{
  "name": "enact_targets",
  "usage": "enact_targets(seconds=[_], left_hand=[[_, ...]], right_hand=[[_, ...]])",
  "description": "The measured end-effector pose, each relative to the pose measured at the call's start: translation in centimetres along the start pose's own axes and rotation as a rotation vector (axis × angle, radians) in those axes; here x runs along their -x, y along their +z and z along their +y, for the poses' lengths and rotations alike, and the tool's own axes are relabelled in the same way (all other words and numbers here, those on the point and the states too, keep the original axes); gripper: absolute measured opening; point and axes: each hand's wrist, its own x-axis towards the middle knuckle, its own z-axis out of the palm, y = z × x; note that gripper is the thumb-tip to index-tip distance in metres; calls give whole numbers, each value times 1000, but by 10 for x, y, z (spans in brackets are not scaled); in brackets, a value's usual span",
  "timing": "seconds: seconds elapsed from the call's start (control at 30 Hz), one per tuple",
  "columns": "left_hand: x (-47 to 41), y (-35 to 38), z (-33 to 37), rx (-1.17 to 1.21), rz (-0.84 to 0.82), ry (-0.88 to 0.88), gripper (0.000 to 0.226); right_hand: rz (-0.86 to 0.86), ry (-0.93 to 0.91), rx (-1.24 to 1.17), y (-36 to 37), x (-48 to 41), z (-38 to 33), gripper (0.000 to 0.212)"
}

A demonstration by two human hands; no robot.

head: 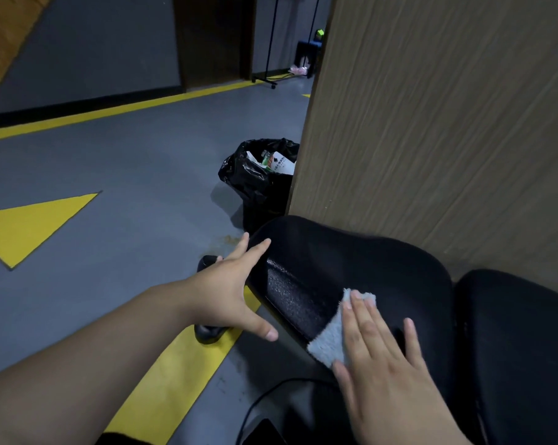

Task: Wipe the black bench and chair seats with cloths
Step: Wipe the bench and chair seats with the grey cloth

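With the right hand (386, 374), presses a pale grey cloth (330, 345) flat onto the black seat (351, 261), palm down, fingers straight and slightly spread, none curled round the fabric. Covers the cloth's near right part with the fingers and leaves its far corner and left edge showing. Sets the cloth on the front half of the seat, close to the front rim, just right of a shinier textured patch. Reaches with the left hand (229, 293) to the seat's left edge, fingers straight and fanned, thumb splayed, holding nothing; cannot tell whether the fingertips touch the rim or hover just over it. Just right of the seat, across a thin gap: a second seat (521, 332), also black. Behind both, upright and close: a brown wood-grain panel (447, 123). Past the seat's far left corner, against the panel's edge: a black bin bag (255, 184) with paper rubbish inside. Underneath: grey floor (126, 162) with yellow stripes and a yellow triangle (23, 226). Below the seat front, a thin dark cable (258, 403) curving across the floor.
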Motion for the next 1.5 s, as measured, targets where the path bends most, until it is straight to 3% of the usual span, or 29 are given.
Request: enact_targets(seconds=[0.23,0.53,0.63,0.8,0.93,1.07,1.17,1.3,1.43,1.5], left_hand=[[-5,9,11,2,61,7,140],[-8,13,12,-10,105,15,131],[-11,13,8,6,131,25,127],[-16,10,-2,94,283,74,92],[-22,10,-6,199,377,98,64],[-25,9,-2,258,411,89,46],[-24,9,-2,233,393,79,45],[-21,9,0,238,353,67,53],[-16,9,5,241,311,60,82],[-16,10,7,225,294,59,85]], right_hand=[[182,-69,270,1,65,51,61],[194,32,158,12,43,19,60],[112,81,93,12,22,-9,72],[-123,99,18,15,-21,-49,70],[-188,93,124,9,-42,-77,64],[-146,126,167,24,-76,-104,73],[-135,161,108,29,-87,-109,72],[-159,27,139,18,-72,-85,72],[-203,-27,152,1,-38,-54,80],[-189,6,165,-3,-15,-36,82]])
